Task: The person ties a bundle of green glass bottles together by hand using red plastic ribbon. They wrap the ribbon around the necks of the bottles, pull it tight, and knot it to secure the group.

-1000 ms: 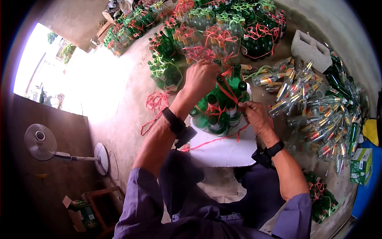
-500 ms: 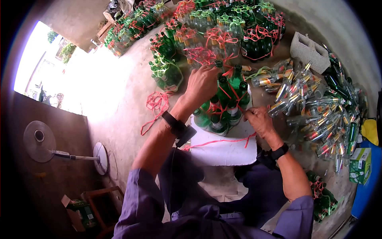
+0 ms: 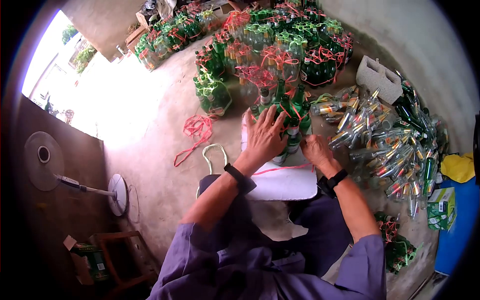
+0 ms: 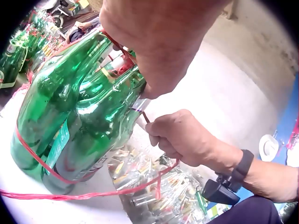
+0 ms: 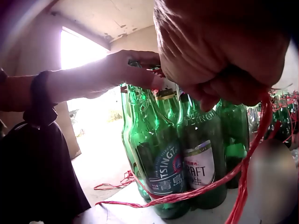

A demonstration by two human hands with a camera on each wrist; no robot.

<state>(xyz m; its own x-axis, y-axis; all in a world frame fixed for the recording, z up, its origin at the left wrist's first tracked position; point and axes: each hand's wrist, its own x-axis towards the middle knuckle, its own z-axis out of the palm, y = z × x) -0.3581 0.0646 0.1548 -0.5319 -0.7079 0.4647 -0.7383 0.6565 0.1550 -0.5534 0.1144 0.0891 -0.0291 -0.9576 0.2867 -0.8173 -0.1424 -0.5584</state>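
A cluster of green glass beer bottles [image 3: 300,96] stands upright on a white board [image 3: 287,186], with red plastic twine [image 5: 210,186] looped round the lower part. My left hand [image 3: 266,136] lies over the near side of the bottle necks, its fingers stretched out and spread. At the right of the cluster, my right hand [image 3: 319,151] has curled fingers and grips the red twine. In the left wrist view a taut strand runs from that right hand [image 4: 180,137] toward the bottle necks. Labels [image 5: 198,168] show on the front bottles.
Tied bundles of bottles [image 3: 212,92] stand at the back. Loose bottles [image 3: 385,145] lie heaped on the right beside a concrete block [image 3: 379,79]. Red twine [image 3: 197,127] and a pale cord [image 3: 215,147] lie on the left floor. A fan [image 3: 117,195] stands farther left.
My left hand has come down and nearer, from the bottle tops at the back to over the near necks, its fingers spreading. The right hand stays at the right side. The head view has shifted slightly.
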